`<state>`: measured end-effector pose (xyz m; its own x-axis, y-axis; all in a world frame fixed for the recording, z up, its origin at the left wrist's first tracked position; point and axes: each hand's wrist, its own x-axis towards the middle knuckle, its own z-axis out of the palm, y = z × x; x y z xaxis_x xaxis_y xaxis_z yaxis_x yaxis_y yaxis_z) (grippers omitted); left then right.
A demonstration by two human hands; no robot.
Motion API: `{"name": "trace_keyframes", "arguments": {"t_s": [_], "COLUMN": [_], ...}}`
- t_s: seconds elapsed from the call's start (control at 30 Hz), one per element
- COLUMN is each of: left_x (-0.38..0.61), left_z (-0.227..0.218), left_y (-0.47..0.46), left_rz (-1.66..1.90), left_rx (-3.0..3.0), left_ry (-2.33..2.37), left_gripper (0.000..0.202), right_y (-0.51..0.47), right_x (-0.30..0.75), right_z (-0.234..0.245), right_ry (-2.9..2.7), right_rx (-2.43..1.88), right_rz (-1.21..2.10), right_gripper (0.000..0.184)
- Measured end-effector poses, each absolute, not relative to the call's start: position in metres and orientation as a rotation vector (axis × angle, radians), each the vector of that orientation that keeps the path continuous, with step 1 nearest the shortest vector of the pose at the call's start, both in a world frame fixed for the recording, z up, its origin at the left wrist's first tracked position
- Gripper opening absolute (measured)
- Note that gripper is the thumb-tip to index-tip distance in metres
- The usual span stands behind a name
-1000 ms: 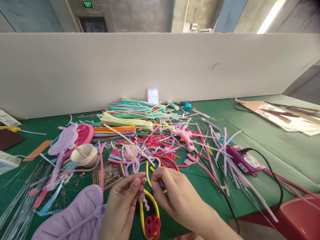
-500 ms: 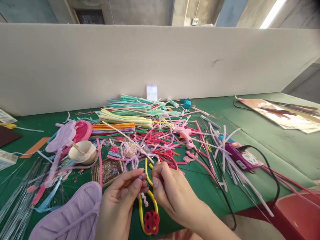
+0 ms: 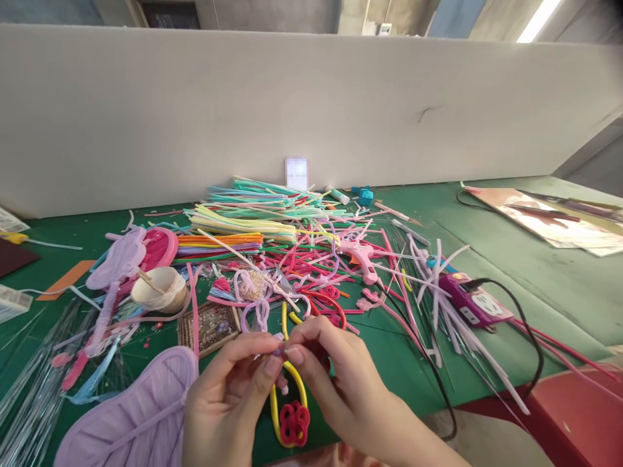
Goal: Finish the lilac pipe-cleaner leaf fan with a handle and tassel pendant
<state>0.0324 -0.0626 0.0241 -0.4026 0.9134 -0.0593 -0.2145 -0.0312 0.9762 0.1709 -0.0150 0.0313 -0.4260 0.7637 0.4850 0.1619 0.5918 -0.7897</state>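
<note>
Table (image 3: 516, 272) lies under left hand (image 3: 228, 386) and right hand (image 3: 343, 383), both pinching. Between them: yellow loop (image 3: 274, 415), red flower (image 3: 294, 423). Left pinches 1 purple bead (image 3: 278, 352); right's bit, I can't tell. Looks like fiddly bead work; next needs steady fingers.

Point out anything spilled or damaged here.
Small red bits lie loose on the green table, left of the shallow box, as if spilled. A dark mark interrupts the otherwise plain partition; scratch or crack, unclear.
</note>
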Motion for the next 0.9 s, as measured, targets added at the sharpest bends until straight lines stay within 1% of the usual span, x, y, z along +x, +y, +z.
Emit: {"name": "trace_keyframes", "arguments": {"t_s": [0.2, 0.63, 0.9], "left_x": [0.0337, 0.0337, 0.0356], "left_z": [0.0274, 0.0235, 0.0291], "left_y": [-0.0646, -0.0659, -0.0645], "left_rz": [1.608, 1.651, 1.668], "left_rx": [0.78, 0.86, 1.026], "left_ry": [1.381, 1.428, 1.502], "left_gripper": [0.023, 0.017, 0.009], "right_y": [-0.0169, -0.018, -0.0172], "right_x": [0.1705, 0.1704, 0.1735], "right_z": [0.0355, 0.0334, 0.0387], "right_ry": [-1.836, -1.85, -1.979], "right_rx": [-0.743, -0.734, -0.751], "right_rz": [0.698, 0.68, 0.516], "right_gripper": [0.009, 0.008, 0.011]}}
